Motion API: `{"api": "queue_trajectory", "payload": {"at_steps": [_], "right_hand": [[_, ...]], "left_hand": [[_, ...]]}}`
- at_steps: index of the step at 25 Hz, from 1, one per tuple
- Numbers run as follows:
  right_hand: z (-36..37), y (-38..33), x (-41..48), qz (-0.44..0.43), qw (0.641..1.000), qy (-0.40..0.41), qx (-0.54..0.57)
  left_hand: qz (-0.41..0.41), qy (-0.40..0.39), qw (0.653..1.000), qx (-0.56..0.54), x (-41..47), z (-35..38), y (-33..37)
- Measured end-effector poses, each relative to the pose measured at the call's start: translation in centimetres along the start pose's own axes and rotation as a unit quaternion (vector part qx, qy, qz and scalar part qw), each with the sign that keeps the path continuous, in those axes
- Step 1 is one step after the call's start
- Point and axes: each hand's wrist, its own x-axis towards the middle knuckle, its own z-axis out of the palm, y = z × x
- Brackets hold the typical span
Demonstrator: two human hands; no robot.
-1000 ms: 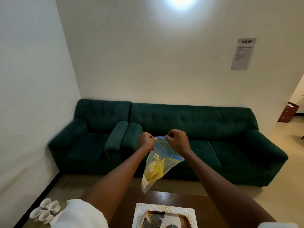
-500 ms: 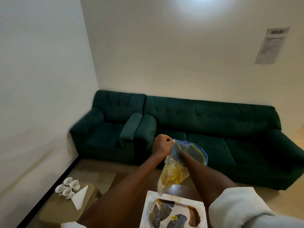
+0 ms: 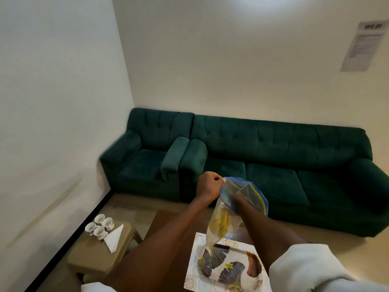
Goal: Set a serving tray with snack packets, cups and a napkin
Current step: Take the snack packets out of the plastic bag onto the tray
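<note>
Pinching the zip bag [image 3: 253, 192] rim, the left hand [image 3: 208, 186] fingers [image 3: 219, 181]; right hand [image 3: 236, 199] seemingly inside, grip untellable.

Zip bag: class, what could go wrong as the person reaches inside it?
The left hand pinches only one corner of the zip bag; a tug from the right hand inside might pull it free and spill the yellow snacks. The bag's tail hangs low over the tray and might nudge it.
</note>
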Motion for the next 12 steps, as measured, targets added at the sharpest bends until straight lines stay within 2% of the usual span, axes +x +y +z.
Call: {"api": "queue_trajectory", "payload": {"at_steps": [4,6,9,12], "right_hand": [[-0.7,-0.9,-0.7,0.005,0.997,-0.033,0.077],[-1.0,-1.5,-1.3,0.007,0.997,-0.052,0.053],[-1.1,-2.3,-2.1,0.006,1.0,-0.006,-0.025],[-2.1,-2.9,-2.1,-0.008,0.999,0.041,-0.033]], "left_hand": [[-0.023,0.004,1.0,0.015,0.0,-0.2,-1.5],[-0.045,0.004,0.999,0.027,0.2,-0.4,-2.9],[-0.079,-0.008,0.994,0.068,0.6,-1.0,-5.5],[-0.097,-0.014,0.989,0.108,1.0,-1.4,-7.6]]}}
